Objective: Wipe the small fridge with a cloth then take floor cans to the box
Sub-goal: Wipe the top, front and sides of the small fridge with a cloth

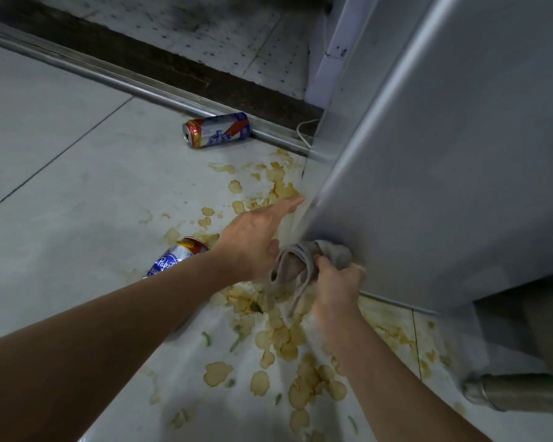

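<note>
The small grey fridge (454,161) fills the right side of the head view. My right hand (336,285) grips a bunched grey cloth (304,260) against the fridge's lower front corner. My left hand (256,237) reaches out flat beside it, fingers straight and pointing at the fridge's edge, its thumb next to the cloth. One red, white and blue can (217,129) lies on its side by the metal floor rail. A second can (178,255) lies on the floor partly hidden under my left forearm.
Brown spill stains and chip-like scraps (281,342) with green bits cover the white tile floor below the fridge. A metal threshold rail (115,79) runs diagonally across the back. A white cord (304,130) shows by the fridge. A steel bottle (517,393) lies at lower right.
</note>
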The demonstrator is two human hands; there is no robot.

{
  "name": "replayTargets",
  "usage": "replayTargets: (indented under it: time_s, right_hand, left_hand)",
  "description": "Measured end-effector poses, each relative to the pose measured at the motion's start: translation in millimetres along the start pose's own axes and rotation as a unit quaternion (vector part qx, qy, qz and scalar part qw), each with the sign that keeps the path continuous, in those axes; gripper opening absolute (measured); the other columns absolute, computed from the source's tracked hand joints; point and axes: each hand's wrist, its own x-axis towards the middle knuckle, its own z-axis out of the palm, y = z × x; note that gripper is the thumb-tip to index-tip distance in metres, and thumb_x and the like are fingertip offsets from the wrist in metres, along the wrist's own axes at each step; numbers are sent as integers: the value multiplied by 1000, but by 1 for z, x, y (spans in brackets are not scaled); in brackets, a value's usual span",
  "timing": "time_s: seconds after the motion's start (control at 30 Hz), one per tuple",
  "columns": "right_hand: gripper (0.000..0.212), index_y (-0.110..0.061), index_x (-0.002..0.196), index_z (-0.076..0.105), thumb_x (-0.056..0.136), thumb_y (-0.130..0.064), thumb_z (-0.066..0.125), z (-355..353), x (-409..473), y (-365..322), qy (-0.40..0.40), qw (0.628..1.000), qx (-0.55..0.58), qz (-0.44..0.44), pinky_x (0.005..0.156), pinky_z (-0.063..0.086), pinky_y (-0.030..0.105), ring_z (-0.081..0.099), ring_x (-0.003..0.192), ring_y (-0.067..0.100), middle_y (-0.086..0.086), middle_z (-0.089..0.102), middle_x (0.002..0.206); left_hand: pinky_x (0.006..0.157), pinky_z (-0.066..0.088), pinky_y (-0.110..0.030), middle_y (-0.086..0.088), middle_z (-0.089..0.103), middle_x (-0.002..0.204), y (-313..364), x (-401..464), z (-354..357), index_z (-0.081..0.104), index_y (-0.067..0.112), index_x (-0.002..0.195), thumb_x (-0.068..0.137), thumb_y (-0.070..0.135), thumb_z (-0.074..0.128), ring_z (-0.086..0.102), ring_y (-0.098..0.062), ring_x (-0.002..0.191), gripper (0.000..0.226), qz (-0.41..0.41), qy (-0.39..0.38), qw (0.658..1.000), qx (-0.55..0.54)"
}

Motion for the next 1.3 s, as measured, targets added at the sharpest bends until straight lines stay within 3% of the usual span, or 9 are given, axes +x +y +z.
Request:
replayTargets:
  time_s: [0.13,0.33,0.43,0.53,0.6,0.77,0.9,1.17,1.3]
  right_hand:
    - [39,-22,101,37,80,-1,61,-24,-34,-39,-70,937,-187,-285,61,44,6,53,75,1,2,48,99]
    - [57,-11,125,58,71,6,68,-32,-24,-78,-10,615,-471,-632,75,55,38,57,91,29,16,35,121]
    - [45,-16,123,59,82,1,61,-23,-9,-74,-7,535,-500,-682,59,56,40,62,78,35,16,42,117]
    - [36,-15,116,66,85,-4,51,-22,4,-59,-11,366,-589,-720,58,50,35,59,75,29,12,46,128]
    - [35,-16,113,67,87,-8,46,-22,12,-48,-16,310,-614,-726,60,47,33,51,80,25,5,59,129]
    - [42,-22,122,62,83,-33,49,-13,21,-14,-95,219,-709,-664,67,47,28,56,95,16,-2,59,130]
    - [57,-6,147,24,95,-28,38,-11,35,20,-197,139,-763,-599,90,44,33,39,125,24,10,26,154]
    - [52,-12,144,34,94,-24,43,-15,37,19,-266,86,-770,-574,90,35,39,25,124,30,7,5,157]
    - [50,-17,145,34,96,-20,40,-59,51,16,-283,142,-796,-516,93,33,40,24,124,30,0,-2,157]
  left_hand:
    - [98,45,-38,0,47,141,-6,-7,-1,24,31,143,83,1,54,49,-22,124,73,-56,15,998,1]
    - [98,46,-39,0,47,140,-5,-8,-6,28,30,140,83,2,55,49,-20,123,69,-80,18,997,7]
    - [96,46,-40,-1,48,139,-10,-10,-7,30,28,139,82,2,55,49,-21,123,68,-91,31,995,9]
    - [95,47,-40,-3,49,137,-15,-10,-6,31,27,138,81,2,55,50,-22,121,67,-104,38,994,10]
    - [94,47,-42,-4,50,137,-17,-11,-3,32,26,138,80,2,54,51,-23,120,67,-106,33,994,8]
    - [94,47,-43,-1,49,137,-16,-15,6,33,25,138,81,2,55,51,-22,120,66,-98,24,995,-9]
    - [94,46,-44,0,50,136,-17,-16,9,34,24,138,82,1,55,51,-22,120,65,-94,23,995,-7]
    - [99,43,-42,-2,50,137,-3,-14,19,34,24,139,83,2,54,49,-22,122,63,-106,9,994,-11]
    - [96,45,-41,-1,47,139,9,-6,26,29,27,140,82,5,55,49,-21,123,67,-115,-3,993,12]
